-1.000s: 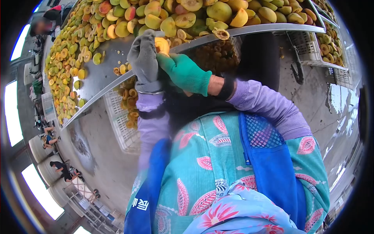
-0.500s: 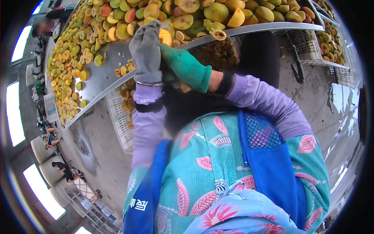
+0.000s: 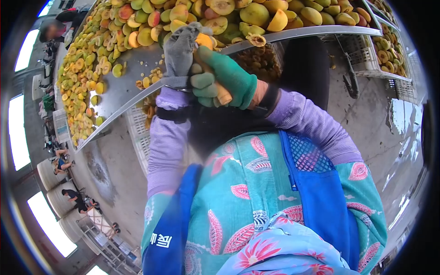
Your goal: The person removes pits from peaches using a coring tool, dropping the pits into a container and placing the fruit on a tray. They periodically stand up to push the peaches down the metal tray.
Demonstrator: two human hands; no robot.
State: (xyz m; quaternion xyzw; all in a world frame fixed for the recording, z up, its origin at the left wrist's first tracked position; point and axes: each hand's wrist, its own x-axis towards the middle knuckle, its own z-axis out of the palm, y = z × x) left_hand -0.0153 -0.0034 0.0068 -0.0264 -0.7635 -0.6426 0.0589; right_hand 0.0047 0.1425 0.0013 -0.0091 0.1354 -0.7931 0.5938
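My left hand (image 3: 181, 51), in a grey glove, is closed around an orange-yellow fruit (image 3: 204, 41) over the near edge of the metal table (image 3: 130, 68). My right hand (image 3: 229, 80), in a green glove, is wrapped round a wooden handle (image 3: 221, 91). The handle's upper end points at the fruit, and any blade is hidden. The two hands are close together. Beyond them, many halved and whole fruits (image 3: 254, 14) are heaped on the table. A cut fruit piece (image 3: 256, 40) lies on the table's rim.
Under the table stand a crate of fruit pieces (image 3: 261, 62) and a white crate (image 3: 137, 130). Another fruit crate (image 3: 388, 55) is at the right. People (image 3: 75, 197) sit at the far left beside large round tubs (image 3: 58, 199); another person (image 3: 57, 30) is at upper left.
My right hand has turned, bringing its fingers and the wooden handle into clearer view. My left hand has shifted slightly right and tilted, with the fruit still in it.
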